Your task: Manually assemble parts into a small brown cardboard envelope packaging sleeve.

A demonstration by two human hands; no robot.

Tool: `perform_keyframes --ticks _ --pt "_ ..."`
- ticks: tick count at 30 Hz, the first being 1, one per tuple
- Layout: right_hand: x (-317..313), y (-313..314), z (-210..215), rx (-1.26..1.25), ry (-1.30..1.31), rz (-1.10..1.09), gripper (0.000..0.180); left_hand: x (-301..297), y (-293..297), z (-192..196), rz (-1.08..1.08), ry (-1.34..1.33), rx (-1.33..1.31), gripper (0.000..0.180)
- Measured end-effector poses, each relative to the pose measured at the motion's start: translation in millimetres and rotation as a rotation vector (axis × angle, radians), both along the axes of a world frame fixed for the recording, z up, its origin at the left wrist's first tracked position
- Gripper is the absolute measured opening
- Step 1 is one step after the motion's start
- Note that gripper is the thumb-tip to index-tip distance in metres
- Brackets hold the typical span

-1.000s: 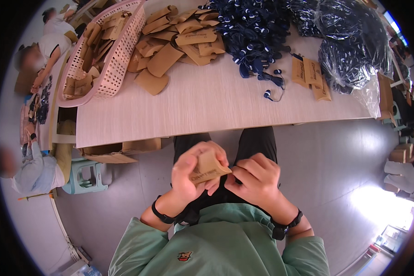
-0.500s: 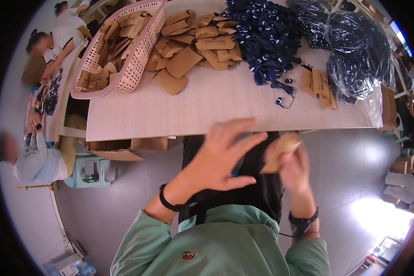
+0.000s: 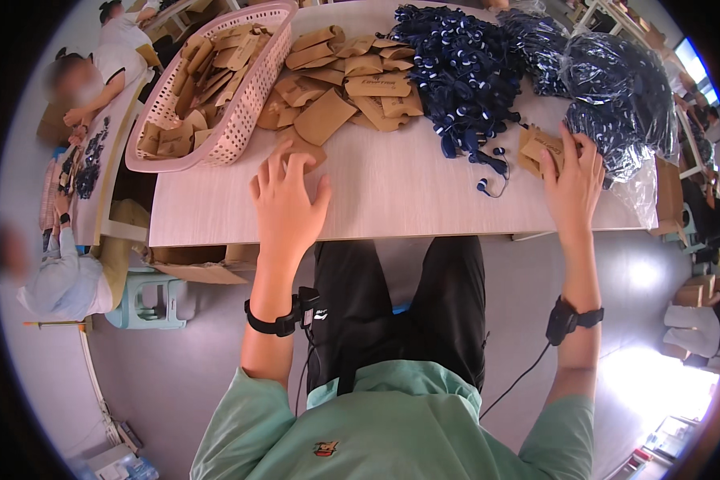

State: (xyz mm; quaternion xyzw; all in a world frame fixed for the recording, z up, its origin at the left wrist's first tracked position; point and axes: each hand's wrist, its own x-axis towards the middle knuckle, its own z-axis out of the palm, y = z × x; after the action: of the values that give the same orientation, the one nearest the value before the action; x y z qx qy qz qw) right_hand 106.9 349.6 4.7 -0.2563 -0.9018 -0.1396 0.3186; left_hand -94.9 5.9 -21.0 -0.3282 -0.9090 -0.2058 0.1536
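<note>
My left hand reaches over the table, fingers apart and bent, its fingertips at a flat brown cardboard pillow box on the near side of a loose heap of such boxes. On the right, my right hand has its thumb and fingers around the end of a brown pillow box, which lies on a small group of similar boxes. Partly behind the fingers, the others there are hard to make out. Close by, one dark blue earphone lead with white-ringed earbuds trails from a big pile of bundled earphones.
A pink perforated basket with pillow boxes stands at the back left. Clear plastic bags of dark blue earphones fill the back right. Beneath the left table edge sits an open carton, near a light green stool. Other people work at left.
My hands have parted from above my lap to the table: the left forward to the box heap, the right, which held a pillow box, out to the small group at right.
</note>
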Motion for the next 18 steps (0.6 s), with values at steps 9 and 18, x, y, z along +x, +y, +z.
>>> perform_keyframes --ticks 9,18 --pt "-7 -4 -23 -0.178 -0.030 0.073 0.046 -9 8 -7 0.064 0.053 -0.011 0.047" --pt "-9 0 -16 -0.341 -0.015 0.222 0.055 -9 2 -6 0.061 -0.042 0.063 0.035"
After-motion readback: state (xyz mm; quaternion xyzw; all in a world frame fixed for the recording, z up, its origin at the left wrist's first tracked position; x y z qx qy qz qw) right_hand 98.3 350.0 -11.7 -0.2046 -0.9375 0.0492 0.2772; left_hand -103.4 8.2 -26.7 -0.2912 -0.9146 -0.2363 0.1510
